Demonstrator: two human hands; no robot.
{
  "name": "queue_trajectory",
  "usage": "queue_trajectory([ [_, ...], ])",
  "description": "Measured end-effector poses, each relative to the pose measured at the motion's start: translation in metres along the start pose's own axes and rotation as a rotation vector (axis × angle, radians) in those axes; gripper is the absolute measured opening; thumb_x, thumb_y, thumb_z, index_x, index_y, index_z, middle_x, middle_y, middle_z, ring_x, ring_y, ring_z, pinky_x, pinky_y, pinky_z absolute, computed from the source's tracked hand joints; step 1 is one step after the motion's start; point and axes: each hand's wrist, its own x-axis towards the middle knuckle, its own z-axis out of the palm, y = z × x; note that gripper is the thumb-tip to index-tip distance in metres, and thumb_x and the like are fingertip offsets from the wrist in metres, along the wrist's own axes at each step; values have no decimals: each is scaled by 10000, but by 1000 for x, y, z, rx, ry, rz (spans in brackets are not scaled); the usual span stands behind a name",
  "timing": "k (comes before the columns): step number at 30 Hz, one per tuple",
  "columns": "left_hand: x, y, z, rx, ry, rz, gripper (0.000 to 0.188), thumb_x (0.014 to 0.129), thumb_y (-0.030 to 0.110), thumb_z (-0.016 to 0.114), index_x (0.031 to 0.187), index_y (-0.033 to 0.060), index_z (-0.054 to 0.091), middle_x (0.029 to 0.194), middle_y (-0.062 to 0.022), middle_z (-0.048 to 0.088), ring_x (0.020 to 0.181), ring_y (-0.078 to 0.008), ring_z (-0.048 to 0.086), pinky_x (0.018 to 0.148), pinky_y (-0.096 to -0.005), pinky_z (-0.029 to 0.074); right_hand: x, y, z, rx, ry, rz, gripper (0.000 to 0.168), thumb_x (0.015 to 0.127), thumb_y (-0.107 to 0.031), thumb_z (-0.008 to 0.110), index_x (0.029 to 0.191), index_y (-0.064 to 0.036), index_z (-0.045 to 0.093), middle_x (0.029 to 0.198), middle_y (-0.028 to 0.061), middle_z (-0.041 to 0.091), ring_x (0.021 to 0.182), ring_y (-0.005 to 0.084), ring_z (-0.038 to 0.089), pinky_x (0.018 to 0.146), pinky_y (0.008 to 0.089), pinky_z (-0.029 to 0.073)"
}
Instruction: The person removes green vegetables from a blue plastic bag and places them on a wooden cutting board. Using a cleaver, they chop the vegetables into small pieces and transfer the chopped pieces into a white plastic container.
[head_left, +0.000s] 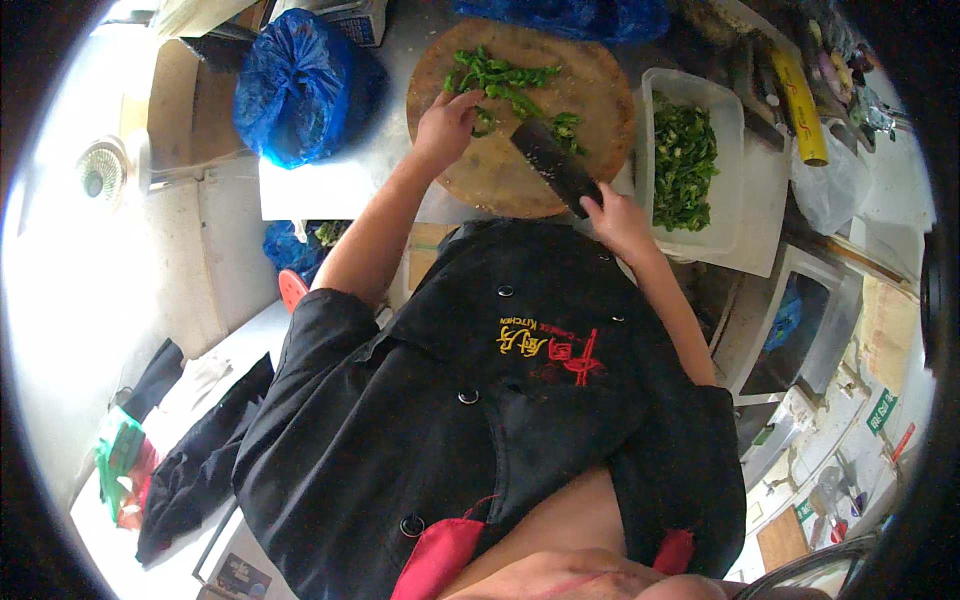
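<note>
My right hand (619, 221) is shut around the handle end of a dark cleaver (559, 165). The blade lies over a round wooden chopping board (517, 184), angled up to the left, with small bits stuck to it. My left hand (442, 135) reaches over the board's left side, fingers apart, fingertips at cut green vegetable pieces that look like peppers (495, 75). A smaller heap of green slices (568, 131) sits just beyond the blade. Right of the board, a translucent plastic tub (724, 165) holds many chopped green pieces (681, 165).
A knotted blue plastic bag (292, 90) stands left of the board, and another blue bag (570, 16) lies behind it. A yellow tube (799, 109) and a clear plastic bag (829, 180) are at the right. A small fan (101, 172) is at far left.
</note>
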Motion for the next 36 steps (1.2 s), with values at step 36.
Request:
queue_trajectory([
  [36, -78, 16, 35, 58, -132, 506, 266, 790, 88, 630, 1054, 80, 661, 1117, -83, 619, 1028, -292, 611, 851, -389, 547, -11, -23, -1, -286, -16, -186, 360, 1020, -348, 505, 1196, -45, 587, 874, 228, 698, 851, 439, 690, 719, 547, 542],
])
